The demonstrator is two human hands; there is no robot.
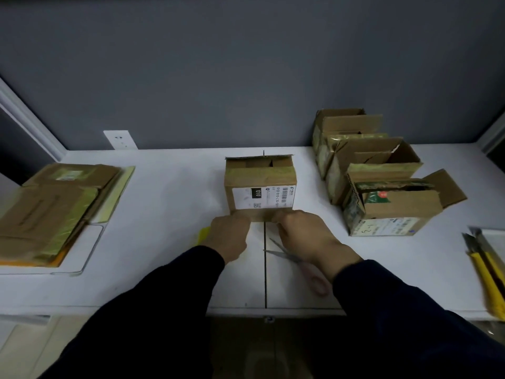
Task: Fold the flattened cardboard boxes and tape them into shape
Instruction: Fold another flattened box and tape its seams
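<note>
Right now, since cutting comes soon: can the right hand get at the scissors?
Probably yes. The scissors lie uncovered on the table beneath the wrist of the right hand; it only has to leave the box.

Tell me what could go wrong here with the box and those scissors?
1. The scissors lie with their blades apart just under the right hand and wrist. Pulling that arm back could scrape it on them or knock them off the table.
2. The left hand and the right one both work at the near bottom edge of the box. A hard push might slide or tip it away.
</note>
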